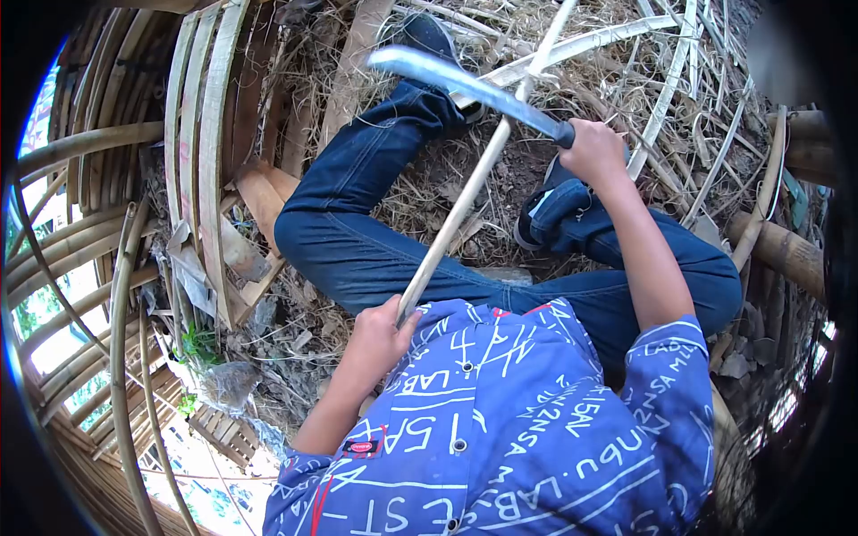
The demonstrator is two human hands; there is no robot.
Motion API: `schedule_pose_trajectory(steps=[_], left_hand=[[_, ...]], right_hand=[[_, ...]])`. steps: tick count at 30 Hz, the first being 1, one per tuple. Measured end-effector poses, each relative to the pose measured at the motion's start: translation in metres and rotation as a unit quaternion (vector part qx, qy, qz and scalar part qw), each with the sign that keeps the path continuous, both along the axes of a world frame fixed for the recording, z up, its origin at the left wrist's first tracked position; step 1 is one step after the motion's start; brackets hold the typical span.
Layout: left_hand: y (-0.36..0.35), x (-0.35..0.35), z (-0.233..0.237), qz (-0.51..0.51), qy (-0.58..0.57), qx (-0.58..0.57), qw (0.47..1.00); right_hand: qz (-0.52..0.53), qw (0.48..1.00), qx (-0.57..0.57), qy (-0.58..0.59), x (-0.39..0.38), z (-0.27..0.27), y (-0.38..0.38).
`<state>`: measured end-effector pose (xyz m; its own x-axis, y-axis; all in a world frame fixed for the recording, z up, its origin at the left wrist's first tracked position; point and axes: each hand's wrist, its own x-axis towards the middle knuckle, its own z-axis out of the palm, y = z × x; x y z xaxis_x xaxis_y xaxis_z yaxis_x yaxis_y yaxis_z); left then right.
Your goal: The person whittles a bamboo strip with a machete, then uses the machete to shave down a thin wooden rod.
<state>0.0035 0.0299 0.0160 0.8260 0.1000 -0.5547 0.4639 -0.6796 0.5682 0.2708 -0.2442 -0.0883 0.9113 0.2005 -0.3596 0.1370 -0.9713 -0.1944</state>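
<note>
A long pale strip of bamboo runs slantwise from the person's lap up past the top edge. Closed round its lower end is my left hand, close to the blue shirt. My right hand grips the dark handle of a long curved blade, which points left. The blade crosses the strip near its upper part; whether it touches or cuts into it I cannot tell. Pale shavings curl from the strip close to the blade.
Bent legs in jeans lie on both sides of the strip. Shavings and thin strips cover the ground ahead. Flat wooden slats stand at the left beside curved bamboo poles. A thick bamboo pole lies at the right.
</note>
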Motion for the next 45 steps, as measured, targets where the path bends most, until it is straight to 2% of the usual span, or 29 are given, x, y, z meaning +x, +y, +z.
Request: schedule_pose_trajectory(steps=[1, 2, 5, 7, 13, 15, 16, 17, 19, 21, 23, 27, 31, 33, 36, 39, 45], left_hand=[[0.001, -0.001, 0.002, -0.001, 0.002, 0.003, 1.000], [0.001, -0.003, 0.007, -0.002, 0.022, 0.000, 1.000], [-0.005, -0.008, 0.007, 0.002, 0.020, -0.015, 1.000], [-0.007, -0.001, 0.008, 0.006, 0.015, -0.013, 1.000], [0.008, -0.018, 0.005, -0.015, -0.013, -0.014, 1.000], [0.018, -0.034, 0.009, -0.029, 0.016, -0.002, 0.999], [0.025, -0.044, 0.007, -0.072, -0.029, 0.016, 0.997], [0.030, -0.050, 0.007, -0.073, -0.033, 0.016, 0.997], [0.036, -0.055, 0.007, -0.074, -0.031, 0.036, 0.996], [0.037, -0.050, 0.004, -0.049, -0.026, 0.024, 0.998], [0.039, -0.051, -0.007, -0.018, -0.026, 0.007, 0.999], [0.042, -0.041, -0.012, -0.035, -0.024, 0.014, 0.999], [0.047, -0.035, -0.011, -0.055, -0.045, 0.031, 0.997], [0.047, -0.034, -0.013, -0.051, -0.038, 0.035, 0.997], [0.047, -0.035, -0.017, -0.027, -0.040, 0.025, 0.999], [0.048, -0.039, -0.023, -0.036, -0.068, 0.035, 0.996], [0.043, -0.031, -0.021, -0.055, -0.099, 0.062, 0.992]], right_hand=[[0.037, 0.999, -0.013, -0.001, -0.002, 0.001, 0.000], [-0.003, 0.999, -0.040, -0.003, 0.006, -0.008, -0.005], [-0.147, 0.989, -0.004, 0.003, 0.036, -0.044, -0.027], [-0.125, 0.992, -0.006, -0.009, 0.039, -0.048, -0.025], [-0.024, 0.999, 0.012, -0.019, 0.027, -0.015, -0.027], [-0.147, 0.989, -0.001, -0.016, 0.045, -0.032, -0.054], [-0.193, 0.981, -0.009, 0.003, 0.060, -0.044, -0.072], [-0.237, 0.971, -0.017, 0.020, 0.071, -0.054, -0.087], [-0.224, 0.975, -0.016, 0.004, 0.067, -0.045, -0.096], [-0.175, 0.984, -0.039, 0.017, 0.061, -0.023, -0.091], [-0.170, 0.985, -0.030, 0.002, 0.050, -0.014, -0.081], [-0.145, 0.988, 0.000, -0.051, 0.034, -0.009, -0.065], [-0.088, 0.989, 0.095, -0.064, 0.016, -0.002, -0.045], [-0.057, 0.990, 0.092, -0.094, 0.008, 0.002, -0.037], [0.029, 0.994, 0.071, -0.081, -0.005, 0.016, -0.024], [0.070, 0.994, 0.065, -0.045, -0.012, 0.020, -0.019], [0.097, 0.991, 0.091, -0.025, -0.039, 0.029, -0.003]])
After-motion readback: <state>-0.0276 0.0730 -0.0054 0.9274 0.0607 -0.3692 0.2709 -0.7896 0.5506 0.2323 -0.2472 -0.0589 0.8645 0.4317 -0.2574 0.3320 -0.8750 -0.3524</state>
